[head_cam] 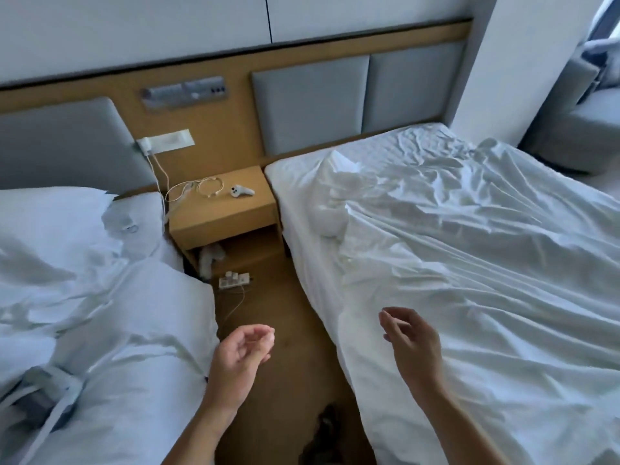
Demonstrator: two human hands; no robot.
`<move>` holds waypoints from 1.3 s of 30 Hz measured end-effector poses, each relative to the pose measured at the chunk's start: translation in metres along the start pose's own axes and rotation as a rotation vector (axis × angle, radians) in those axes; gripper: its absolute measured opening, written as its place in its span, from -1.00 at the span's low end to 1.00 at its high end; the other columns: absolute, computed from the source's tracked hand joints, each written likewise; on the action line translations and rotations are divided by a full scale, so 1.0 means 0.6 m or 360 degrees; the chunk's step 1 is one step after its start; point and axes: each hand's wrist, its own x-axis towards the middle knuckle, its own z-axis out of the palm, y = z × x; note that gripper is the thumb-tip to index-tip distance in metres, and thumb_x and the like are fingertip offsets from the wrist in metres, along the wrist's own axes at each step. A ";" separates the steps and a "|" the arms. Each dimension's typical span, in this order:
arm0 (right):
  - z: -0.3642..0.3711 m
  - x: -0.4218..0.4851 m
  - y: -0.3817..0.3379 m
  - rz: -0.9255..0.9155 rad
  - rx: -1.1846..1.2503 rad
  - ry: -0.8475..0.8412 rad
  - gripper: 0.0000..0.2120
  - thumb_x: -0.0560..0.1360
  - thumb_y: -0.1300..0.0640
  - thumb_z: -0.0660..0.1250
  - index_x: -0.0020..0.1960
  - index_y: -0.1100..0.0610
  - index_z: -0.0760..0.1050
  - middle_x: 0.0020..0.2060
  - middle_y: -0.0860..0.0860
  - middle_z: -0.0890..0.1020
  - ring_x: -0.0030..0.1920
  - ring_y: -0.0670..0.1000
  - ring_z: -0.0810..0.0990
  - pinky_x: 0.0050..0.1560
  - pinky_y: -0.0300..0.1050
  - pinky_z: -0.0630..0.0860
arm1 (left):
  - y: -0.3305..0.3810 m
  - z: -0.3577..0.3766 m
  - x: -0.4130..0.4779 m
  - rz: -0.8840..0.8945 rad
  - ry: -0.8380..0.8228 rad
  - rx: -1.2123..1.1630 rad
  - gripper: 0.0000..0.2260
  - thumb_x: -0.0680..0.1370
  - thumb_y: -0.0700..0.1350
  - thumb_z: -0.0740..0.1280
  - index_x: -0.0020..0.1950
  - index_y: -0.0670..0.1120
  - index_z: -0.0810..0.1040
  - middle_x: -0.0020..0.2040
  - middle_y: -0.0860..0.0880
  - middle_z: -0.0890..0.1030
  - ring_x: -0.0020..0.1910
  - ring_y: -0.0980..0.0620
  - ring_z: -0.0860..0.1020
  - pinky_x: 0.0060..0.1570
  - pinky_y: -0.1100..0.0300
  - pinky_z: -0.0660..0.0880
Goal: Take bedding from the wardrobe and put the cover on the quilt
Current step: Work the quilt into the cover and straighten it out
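fingers [260, 333] of both hands loosely curled, grasping nothing. left hand [240, 350] over brown floor strip [292, 347]; right hand [414, 347] over near edge of crumpled white fabric quilt [469, 250], spread across white-sheeted bed [302, 203]. light wooden box-shaped nightstand [224, 213] beyond, left of that bed.

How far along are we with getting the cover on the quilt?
Done: white bedding lies spread and wrinkled across the right-hand bed, so it seems to be out of the wardrobe. In hand: nothing; the left hand and right hand hover empty, fingers loosely curled. Left: I cannot tell whether the quilt is inside the cover, and the bunched corner near the headboard needs straightening.
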 end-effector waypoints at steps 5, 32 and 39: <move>0.097 0.180 -0.029 0.0093 -0.0026 -0.0082 -0.95 0.52 0.03 0.48 -0.04 -0.02 0.65 -0.19 -0.12 0.71 -0.17 -0.07 0.70 -0.08 0.16 0.66 | 0.034 0.022 0.232 -0.0055 -0.0146 0.0054 -0.91 0.55 -0.05 0.45 0.04 0.02 0.68 -0.03 0.06 0.71 0.01 0.05 0.69 -0.10 0.20 0.65; 0.465 0.767 0.233 0.1028 -0.1323 0.0033 -0.61 0.11 0.40 0.65 -0.27 0.05 0.56 -0.32 -0.09 0.55 -0.33 -0.03 0.55 -0.37 -0.21 0.41 | -0.126 0.514 1.503 -0.0541 -0.0623 0.0694 -0.36 0.39 0.16 0.56 0.33 -0.13 0.47 0.21 -0.11 0.62 0.18 -0.17 0.60 0.17 0.03 0.55; 0.445 0.776 0.248 0.1338 -0.1774 -0.0886 -0.52 0.61 0.19 0.27 0.49 0.31 0.32 0.52 0.29 0.30 0.46 0.21 0.40 0.41 -0.05 0.33 | -0.152 0.466 1.489 -0.0814 -0.0609 0.0404 -0.81 0.51 -0.26 0.40 -0.01 0.03 0.60 -0.08 0.01 0.66 0.03 -0.16 0.63 -0.03 0.07 0.56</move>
